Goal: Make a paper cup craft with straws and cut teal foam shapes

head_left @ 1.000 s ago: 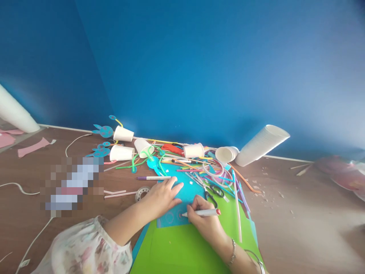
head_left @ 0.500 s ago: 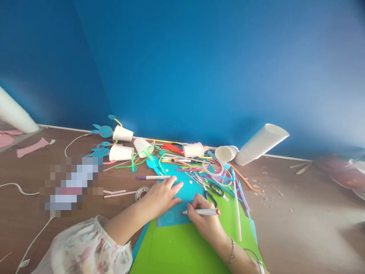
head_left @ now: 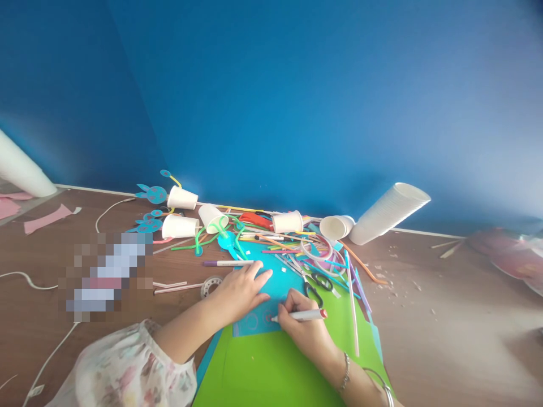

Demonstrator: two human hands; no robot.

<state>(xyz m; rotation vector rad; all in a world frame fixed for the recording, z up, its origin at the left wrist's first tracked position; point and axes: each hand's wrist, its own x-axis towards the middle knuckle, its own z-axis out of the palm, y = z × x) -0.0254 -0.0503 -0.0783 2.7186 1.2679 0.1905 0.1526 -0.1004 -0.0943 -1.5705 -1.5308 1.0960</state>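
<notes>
- I see a plain blue wall (head_left: 271, 102) filling the upper half of my view.
- Below it I have a brown floor (head_left: 445, 350); a slanting stack of white cups (head_left: 390, 213) and loose straws (head_left: 282, 247) lie along its far edge.
- A green sheet (head_left: 271, 373) lies nearest me, around its middle.
- On the green sheet's left half is a blue sheet (head_left: 284, 282), long axis running toward the wall, circles by its near edge.
- I see the left hand (head_left: 244, 285) palm down, fingers partly spread, on the blue sheet's left edge.
- The right hand (head_left: 305, 325) is closed in a writing grip around a white marker (head_left: 302, 315).
- That marker lies crosswise over the blue sheet's near right corner, tip left at a circle, red end right.
</notes>
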